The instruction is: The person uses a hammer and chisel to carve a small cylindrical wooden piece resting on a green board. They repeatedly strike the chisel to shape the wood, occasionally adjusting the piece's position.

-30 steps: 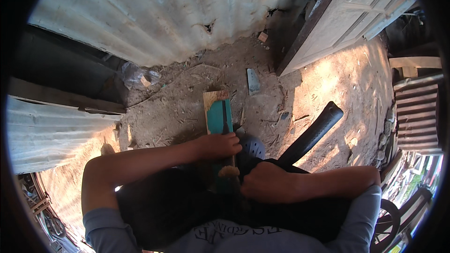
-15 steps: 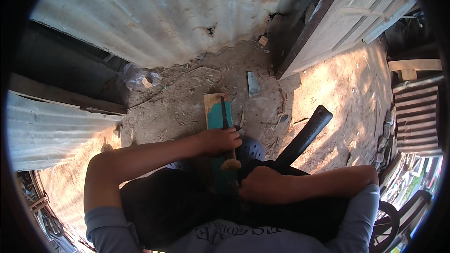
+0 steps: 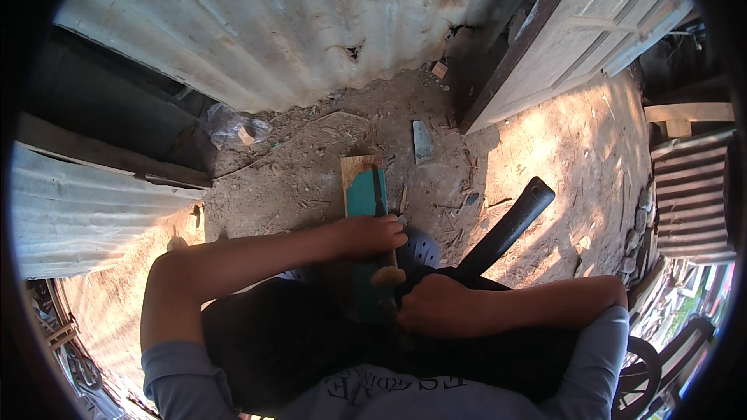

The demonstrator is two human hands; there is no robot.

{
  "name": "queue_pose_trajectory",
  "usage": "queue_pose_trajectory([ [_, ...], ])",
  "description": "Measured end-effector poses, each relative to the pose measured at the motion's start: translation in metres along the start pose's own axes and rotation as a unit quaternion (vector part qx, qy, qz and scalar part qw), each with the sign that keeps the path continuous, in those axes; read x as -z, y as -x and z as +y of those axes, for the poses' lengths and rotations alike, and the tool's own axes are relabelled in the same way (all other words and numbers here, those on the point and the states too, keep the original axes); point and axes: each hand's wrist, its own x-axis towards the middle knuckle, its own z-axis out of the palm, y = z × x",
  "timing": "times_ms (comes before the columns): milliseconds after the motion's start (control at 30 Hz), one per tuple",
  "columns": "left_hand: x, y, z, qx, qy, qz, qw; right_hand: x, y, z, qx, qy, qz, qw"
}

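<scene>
A long board (image 3: 360, 201) with worn teal paint and a bare wood end lies lengthwise before me, its near end toward my lap. My left hand (image 3: 375, 236) is closed around a narrow, dark, tapering tool (image 3: 378, 189) that lies along the board and points away from me. A pale curl of wood shaving (image 3: 387, 276) sits just below that hand. My right hand (image 3: 436, 306) is a fist close to the board's near right side; what its fingers grip is hidden. The tool's near end is too dark to make out.
A black handle (image 3: 510, 225) sticks up right of my lap. A small grey-blue piece (image 3: 422, 141) and scattered chips lie on the dirt floor (image 3: 311, 163). Corrugated metal sheeting (image 3: 257, 23) stands ahead; a pale door (image 3: 580, 39) is at right. Crumpled plastic (image 3: 229, 126) lies at left.
My left hand and the wood shaving have shifted slightly to the right. My right hand stays in place, still in a fist.
</scene>
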Motion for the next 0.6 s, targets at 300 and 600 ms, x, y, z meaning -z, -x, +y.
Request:
queue_pose_trajectory([
  [300,-0.016,0.007,-0.006,-0.004,-0.013,-0.057,0.998,0.014,0.001,-0.011,-0.005,-0.007,0.004,1.0],
  [600,0.005,0.014,-0.005,0.003,-0.005,-0.035,0.999,0.032,0.007,-0.007,-0.04,-0.032,0.008,0.999],
])
